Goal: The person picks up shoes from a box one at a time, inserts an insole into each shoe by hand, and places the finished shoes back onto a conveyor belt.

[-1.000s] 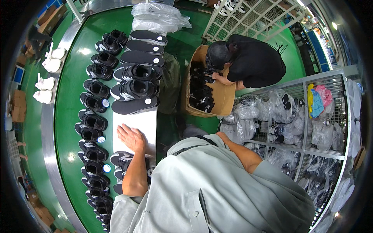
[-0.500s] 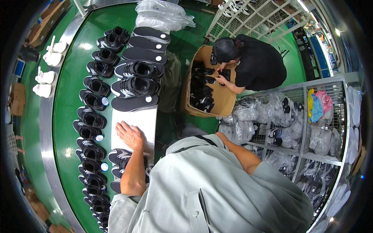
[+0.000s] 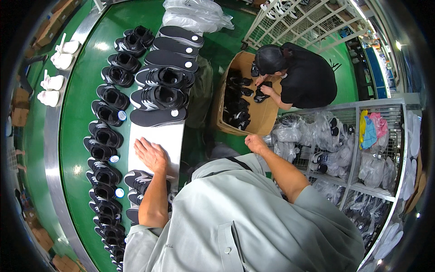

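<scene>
My left hand (image 3: 151, 155) lies flat on a narrow white bench (image 3: 156, 133), fingers stretched and nothing under them that I can make out. Just beyond it is a black insole (image 3: 158, 117) with a round white sticker, then a pair of black sneakers (image 3: 158, 98) with pale side stripes. Farther back lie several more black insoles (image 3: 171, 60). Nearer me, other black sneakers (image 3: 138, 180) stand partly behind my left forearm. My right hand (image 3: 256, 143) hovers near the cardboard box's front edge, fingers curled in, with nothing visible in them.
Left of the bench, a green belt (image 3: 77, 149) carries a long row of black sneakers (image 3: 108, 110). A co-worker (image 3: 308, 75) in black bends over a cardboard box (image 3: 260, 119) holding sneakers. Wire shelving (image 3: 351, 136) with bagged shoes stands at right; clear bags (image 3: 195, 16) lie far back.
My right hand has come forward into view beside the box. My left hand stays flat on the bench. The sneakers on the belt have shifted slightly; the co-worker's hands have moved over a sneaker.
</scene>
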